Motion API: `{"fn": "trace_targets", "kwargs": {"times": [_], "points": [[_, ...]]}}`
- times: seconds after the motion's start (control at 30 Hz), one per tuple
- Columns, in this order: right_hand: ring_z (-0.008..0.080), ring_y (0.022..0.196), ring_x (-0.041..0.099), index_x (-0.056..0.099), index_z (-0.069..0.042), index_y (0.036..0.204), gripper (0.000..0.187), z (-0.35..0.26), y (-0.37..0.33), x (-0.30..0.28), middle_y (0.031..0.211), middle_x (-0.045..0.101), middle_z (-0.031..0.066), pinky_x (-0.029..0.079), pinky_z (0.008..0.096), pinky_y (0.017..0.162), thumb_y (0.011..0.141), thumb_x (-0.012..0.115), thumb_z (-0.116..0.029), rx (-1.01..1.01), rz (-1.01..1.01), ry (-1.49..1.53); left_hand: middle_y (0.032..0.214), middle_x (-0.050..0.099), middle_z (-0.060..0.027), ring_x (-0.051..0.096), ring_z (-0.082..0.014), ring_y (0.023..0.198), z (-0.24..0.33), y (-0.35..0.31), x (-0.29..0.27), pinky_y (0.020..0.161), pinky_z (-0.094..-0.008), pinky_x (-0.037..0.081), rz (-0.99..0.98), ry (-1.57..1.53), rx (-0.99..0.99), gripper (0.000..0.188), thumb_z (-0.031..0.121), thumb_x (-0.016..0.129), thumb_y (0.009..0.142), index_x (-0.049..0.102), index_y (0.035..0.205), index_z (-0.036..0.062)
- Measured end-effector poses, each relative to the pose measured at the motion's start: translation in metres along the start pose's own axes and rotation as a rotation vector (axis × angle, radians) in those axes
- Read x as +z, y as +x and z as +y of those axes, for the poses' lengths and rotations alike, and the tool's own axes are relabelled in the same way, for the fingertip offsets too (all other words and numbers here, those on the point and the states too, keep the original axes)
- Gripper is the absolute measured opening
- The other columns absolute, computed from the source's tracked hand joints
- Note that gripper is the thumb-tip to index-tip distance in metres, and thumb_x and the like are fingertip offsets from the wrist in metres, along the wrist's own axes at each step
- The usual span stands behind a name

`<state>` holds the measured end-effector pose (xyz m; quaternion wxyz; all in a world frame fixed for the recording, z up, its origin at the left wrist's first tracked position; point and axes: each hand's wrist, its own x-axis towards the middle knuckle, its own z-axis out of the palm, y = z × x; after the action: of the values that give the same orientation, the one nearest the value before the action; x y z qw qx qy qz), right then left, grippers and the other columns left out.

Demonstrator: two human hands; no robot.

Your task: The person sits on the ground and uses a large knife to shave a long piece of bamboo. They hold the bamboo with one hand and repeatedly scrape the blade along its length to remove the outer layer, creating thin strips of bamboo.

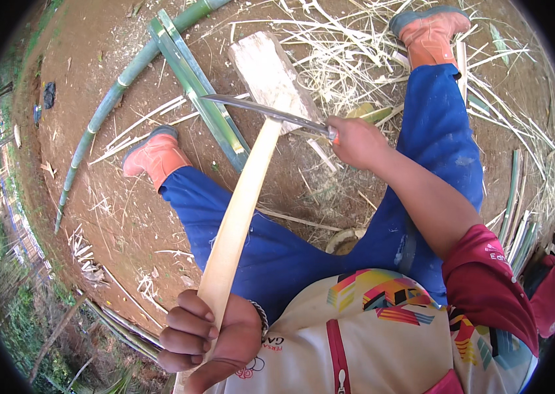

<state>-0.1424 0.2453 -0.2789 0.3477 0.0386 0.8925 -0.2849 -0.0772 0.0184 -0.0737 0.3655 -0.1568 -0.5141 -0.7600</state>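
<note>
A long pale strip of split bamboo point(241, 203) slants up and away from my left hand point(215, 335), whose fingers are wrapped round its near end. My right hand point(359, 141) grips the handle of a long-bladed knife point(251, 105), its blade pointing left. The blade crosses the far end of the strip and appears to touch it. Just beyond that crossing lies a worn, whitish wooden block point(267, 69) on the ground. Whether the strip's tip rests on the block cannot be made out.
Split green bamboo lengths point(202, 92) lie left of the block, beside a long curved bamboo pole point(103, 105). Thin shavings point(349, 52) heap up beyond the block. My legs in blue trousers point(435, 131) and orange boots point(156, 157) spread to both sides. Green pieces point(517, 197) lie far right.
</note>
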Motion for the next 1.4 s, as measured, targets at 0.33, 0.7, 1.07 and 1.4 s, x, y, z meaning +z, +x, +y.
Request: {"fn": "trace_targets", "kwargs": {"times": [0.33, 0.7, 1.07, 1.4], "points": [[0.0357, 0.103, 0.067, 0.056, -0.009, 0.135, 0.05, 0.0, 0.009, -0.007, 0.111, 0.068, 0.0206, 0.054, 0.0465, 0.09, 0.086, 0.058, -0.009, 0.03, -0.025, 0.031, 0.068, 0.029, 0.0061, 0.031, -0.0095, 0.061, -0.001, 0.0, 0.004, 0.063, -0.0279, 0.027, 0.017, -0.018, 0.015, 0.043, 0.048, 0.057, 0.1, 0.039, 0.077, 0.0173], [0.036, 0.1, 0.068, 0.056, -0.009, 0.133, 0.046, 0.002, 0.011, -0.002, 0.104, 0.07, 0.0197, 0.055, 0.0476, 0.087, 0.087, 0.058, -0.012, -0.038, 0.029, 0.025, 0.069, 0.03, 0.0061, 0.031, -0.0091, 0.062, 0.001, 0.0, 0.006, 0.063, -0.0282, 0.028, -0.002, 0.048, 0.021, 0.043, 0.049, 0.055, 0.101, 0.039, 0.077, 0.0175], [0.0385, 0.094, 0.068, 0.06, -0.009, 0.123, 0.037, 0.008, 0.014, 0.008, 0.099, 0.07, 0.0214, 0.054, 0.0498, 0.085, 0.086, 0.06, -0.013, -0.024, 0.095, 0.056, 0.068, 0.029, 0.0062, 0.031, -0.0092, 0.062, -0.001, 0.0, 0.008, 0.063, -0.0283, 0.028, -0.004, 0.013, 0.001, 0.043, 0.049, 0.056, 0.101, 0.038, 0.077, 0.0181], [0.0348, 0.095, 0.07, 0.057, -0.008, 0.127, 0.037, 0.0, 0.007, 0.002, 0.1, 0.07, 0.0184, 0.056, 0.0478, 0.084, 0.09, 0.055, -0.009, -0.02, 0.067, -0.008, 0.068, 0.029, 0.0061, 0.031, -0.0094, 0.063, 0.001, -0.002, 0.006, 0.064, -0.0281, 0.027, 0.002, 0.013, -0.007, 0.044, 0.048, 0.055, 0.101, 0.037, 0.076, 0.0182]]}}
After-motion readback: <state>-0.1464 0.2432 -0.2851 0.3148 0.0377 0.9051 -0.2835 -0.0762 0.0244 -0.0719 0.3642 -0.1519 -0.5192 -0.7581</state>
